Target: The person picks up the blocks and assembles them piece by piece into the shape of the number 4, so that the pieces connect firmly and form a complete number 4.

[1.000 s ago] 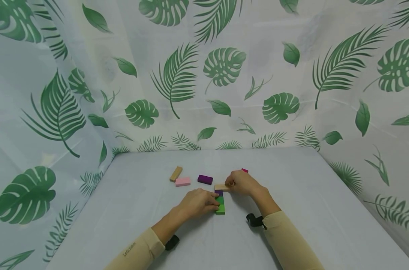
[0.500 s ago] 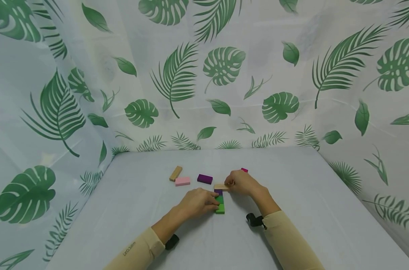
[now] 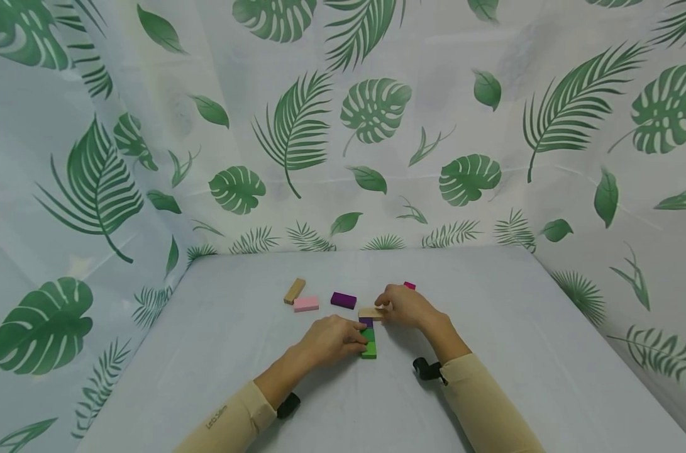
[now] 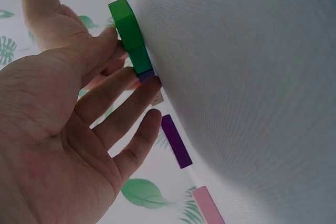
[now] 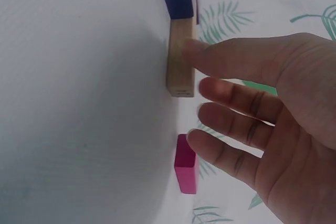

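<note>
the pale wooden block point(image 3: 369, 313) lies crosswise on the counter point(image 3: 461, 280) at the far end of a short row, seeming to meet the dark violet block point(image 3: 368, 322), then come the green block point(image 3: 371, 335) and, nearest me, the light green block point(image 3: 371, 351). what has just changed is small: the fingers of my right hand point(image 3: 409, 306) have eased up a little and stand parted, thumb at the wood, without a grip, and the wood has not shifted, so i judge it is placed. my left hand point(image 3: 328, 340) has its fingers spread and nearly straight, tips along the row's left side, steadying it, i think. farther out lie the purple block point(image 3: 344, 301), the pink block point(image 3: 305, 304), a second wooden block point(image 3: 294, 291) just beside it and, past my right hand, the magenta block point(image 5: 185, 153)
</note>
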Demonstrator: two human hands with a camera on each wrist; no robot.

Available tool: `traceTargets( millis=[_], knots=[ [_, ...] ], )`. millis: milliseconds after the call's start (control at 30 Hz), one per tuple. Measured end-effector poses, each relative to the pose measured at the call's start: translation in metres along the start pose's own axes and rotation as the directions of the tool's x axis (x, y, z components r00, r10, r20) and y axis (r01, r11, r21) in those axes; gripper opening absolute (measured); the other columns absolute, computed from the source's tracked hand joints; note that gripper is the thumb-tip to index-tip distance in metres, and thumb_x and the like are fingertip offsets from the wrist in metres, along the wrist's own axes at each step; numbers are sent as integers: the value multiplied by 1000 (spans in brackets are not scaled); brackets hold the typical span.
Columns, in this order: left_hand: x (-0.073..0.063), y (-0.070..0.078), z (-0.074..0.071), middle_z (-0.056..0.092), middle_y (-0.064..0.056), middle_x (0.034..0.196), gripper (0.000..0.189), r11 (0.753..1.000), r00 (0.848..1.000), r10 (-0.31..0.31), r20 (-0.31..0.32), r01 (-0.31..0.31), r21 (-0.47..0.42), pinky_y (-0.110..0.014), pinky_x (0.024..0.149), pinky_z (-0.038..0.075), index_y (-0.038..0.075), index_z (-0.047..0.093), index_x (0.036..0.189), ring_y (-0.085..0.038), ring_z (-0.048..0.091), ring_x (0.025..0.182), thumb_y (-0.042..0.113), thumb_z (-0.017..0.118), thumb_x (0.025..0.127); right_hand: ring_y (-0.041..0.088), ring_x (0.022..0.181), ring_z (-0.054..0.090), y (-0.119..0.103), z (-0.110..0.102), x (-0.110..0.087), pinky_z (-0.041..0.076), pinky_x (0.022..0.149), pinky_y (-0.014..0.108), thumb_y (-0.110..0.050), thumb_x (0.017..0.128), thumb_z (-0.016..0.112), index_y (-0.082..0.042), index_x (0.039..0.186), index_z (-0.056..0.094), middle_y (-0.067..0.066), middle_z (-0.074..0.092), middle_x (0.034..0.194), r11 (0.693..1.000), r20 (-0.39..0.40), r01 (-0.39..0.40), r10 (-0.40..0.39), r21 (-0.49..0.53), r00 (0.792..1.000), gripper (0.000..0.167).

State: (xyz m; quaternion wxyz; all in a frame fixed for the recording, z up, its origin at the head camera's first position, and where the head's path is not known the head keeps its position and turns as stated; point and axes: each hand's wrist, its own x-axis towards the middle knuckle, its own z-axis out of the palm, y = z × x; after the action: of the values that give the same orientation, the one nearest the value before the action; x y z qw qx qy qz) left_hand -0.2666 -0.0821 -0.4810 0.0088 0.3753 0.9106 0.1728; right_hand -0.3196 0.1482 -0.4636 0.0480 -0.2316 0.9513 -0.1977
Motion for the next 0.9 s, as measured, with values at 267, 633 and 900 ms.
traceTargets(
  millis=[267,633,900],
  knots=[
    [0,-1,0,71,4,135,18,1000,1000,6,1,-6,-5,-29,95,58,25,83,111,-13,70,121,31,75,97,22,105,66,-6,-3,-2,57,95,47,-20,87,85,-8,118,78,7,70,116,1000,7,-6,6,-9,1000,34],
    [0,-1,-1,71,4,134,18,1000,1000,6,3,-6,25,-29,94,58,26,84,110,-13,70,120,34,76,96,19,102,68,-4,0,-15,59,85,40,-27,88,85,-11,112,82,3,75,111,962,-6,268,-269,-58,963,29],
    [1,-1,0,71,4,134,17,1000,1000,3,7,-3,26,-28,93,58,26,84,109,-14,70,120,32,77,95,16,95,61,-7,3,-26,50,72,23,-26,87,85,-15,113,82,-4,78,116,950,-3,308,-308,-44,951,28]
  ],
)
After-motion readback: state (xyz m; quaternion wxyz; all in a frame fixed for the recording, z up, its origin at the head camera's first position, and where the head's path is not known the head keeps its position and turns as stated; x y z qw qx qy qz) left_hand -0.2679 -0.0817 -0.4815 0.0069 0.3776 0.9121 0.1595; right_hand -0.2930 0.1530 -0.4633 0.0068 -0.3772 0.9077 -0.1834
